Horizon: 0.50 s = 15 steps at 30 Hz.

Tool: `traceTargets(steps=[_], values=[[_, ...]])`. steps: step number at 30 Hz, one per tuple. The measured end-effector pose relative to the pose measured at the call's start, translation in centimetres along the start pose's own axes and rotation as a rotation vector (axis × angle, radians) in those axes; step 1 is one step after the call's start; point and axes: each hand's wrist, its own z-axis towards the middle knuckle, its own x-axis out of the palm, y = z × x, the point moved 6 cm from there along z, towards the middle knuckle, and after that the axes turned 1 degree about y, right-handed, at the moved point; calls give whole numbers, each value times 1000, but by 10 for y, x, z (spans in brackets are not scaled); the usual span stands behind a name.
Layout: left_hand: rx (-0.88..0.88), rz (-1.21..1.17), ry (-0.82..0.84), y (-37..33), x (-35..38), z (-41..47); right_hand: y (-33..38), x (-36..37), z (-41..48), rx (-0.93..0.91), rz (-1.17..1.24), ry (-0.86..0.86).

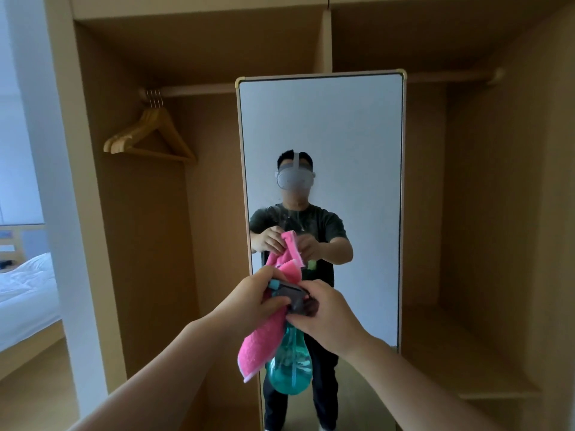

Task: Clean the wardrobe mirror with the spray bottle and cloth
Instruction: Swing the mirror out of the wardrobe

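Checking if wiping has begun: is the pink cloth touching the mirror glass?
Apart. The head view shows the pink cloth hanging from the left hand beside the spray bottle, well short of the mirror.

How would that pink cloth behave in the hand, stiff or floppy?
Probably floppy: the pink cloth droops in folds below the left hand. It looks light, pinched only by the fingers. Its nap likely grips rather than slips.
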Motion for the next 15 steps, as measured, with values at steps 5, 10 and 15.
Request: traceTargets(steps=[5, 10, 15], values=[[-48, -42, 30, 6, -6, -3, 11, -4, 1, 28, -71, -40], [-93, -125, 51, 16, -6, -8, 17, -8, 3, 24, -76, -38], [-72, -46, 142, 20, -2, -9, 22, -24, 7, 59, 119, -105]])
